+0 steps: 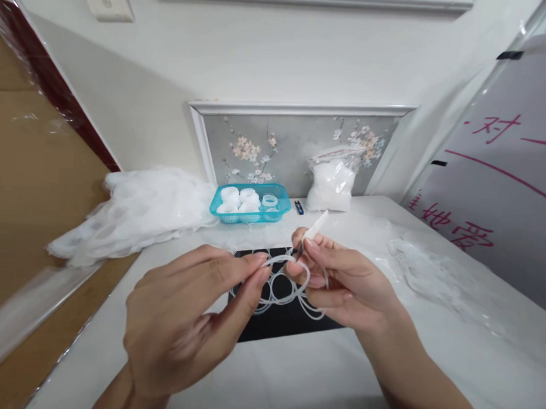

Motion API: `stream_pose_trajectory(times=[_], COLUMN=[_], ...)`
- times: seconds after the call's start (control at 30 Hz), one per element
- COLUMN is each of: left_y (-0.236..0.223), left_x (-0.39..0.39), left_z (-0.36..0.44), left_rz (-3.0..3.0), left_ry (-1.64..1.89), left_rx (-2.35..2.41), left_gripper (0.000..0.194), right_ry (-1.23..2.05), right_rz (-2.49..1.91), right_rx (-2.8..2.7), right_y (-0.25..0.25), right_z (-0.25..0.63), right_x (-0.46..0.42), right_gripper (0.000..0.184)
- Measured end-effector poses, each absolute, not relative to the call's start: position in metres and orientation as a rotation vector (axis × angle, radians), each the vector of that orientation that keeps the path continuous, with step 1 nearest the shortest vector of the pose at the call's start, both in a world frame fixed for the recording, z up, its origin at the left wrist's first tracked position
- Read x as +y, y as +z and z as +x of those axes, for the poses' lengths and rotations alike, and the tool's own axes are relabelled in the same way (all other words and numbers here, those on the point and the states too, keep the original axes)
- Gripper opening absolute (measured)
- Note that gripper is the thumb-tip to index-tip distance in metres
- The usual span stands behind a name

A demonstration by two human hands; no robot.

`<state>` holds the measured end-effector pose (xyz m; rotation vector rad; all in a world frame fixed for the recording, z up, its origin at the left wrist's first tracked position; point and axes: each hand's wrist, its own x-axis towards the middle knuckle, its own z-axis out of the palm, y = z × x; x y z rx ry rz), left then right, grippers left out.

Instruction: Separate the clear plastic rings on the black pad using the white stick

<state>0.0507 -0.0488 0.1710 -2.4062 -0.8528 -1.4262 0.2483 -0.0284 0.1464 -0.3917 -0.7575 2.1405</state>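
Note:
My left hand [183, 321] pinches a thin, translucent white ring [307, 277] between thumb and forefinger. On the other side of that ring, my right hand [355, 279] is closed around a small white-handled tool [316, 225] with a dark metallic tip, which meets the ring's edge. It looks like a small blade, though the fingers partly hide it. More thin rings hang at the right fingers. Below both hands lies a black mat [268, 332] with several similar rings on it, partly covered by the hands.
A blue plastic basket [250, 217] at the back holds white rings in stacks. Beside it are small dark-blue thread snips [298, 207] and a full clear zip bag [331, 182]. White bagged rings [156, 206] pile up at left; a clear plastic bag [440, 282] lies at right.

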Motion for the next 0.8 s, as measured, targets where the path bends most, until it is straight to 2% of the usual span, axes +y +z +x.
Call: stream_pose_trajectory(times=[0.23, 0.4, 0.53, 0.8], left_y=[0.159, 0.136, 0.124, 0.138], left_x=[-0.021, 0.027, 0.052, 0.033], left_z=[0.053, 0.055, 0.052, 0.049], left_rz=[-2.387, -2.400, -2.559, -2.590], left_ry=[-1.407, -1.339, -1.350, -1.453], left_rx=[-0.972, -1.124, -1.276, -1.016], left_gripper=[0.006, 0.008, 0.006, 0.004], right_ry=[1.986, 1.849, 1.866, 1.919], right_rz=[-0.517, -0.637, -0.670, -0.641], right_rx=[-0.797, -0.879, -0.810, -0.818], right_y=[0.137, 0.108, 0.094, 0.107], right_z=[0.247, 0.247, 0.251, 0.253], right_x=[-0.006, 0.033, 0.051, 0.040], right_gripper=[0.022, 0.027, 0.028, 0.025])
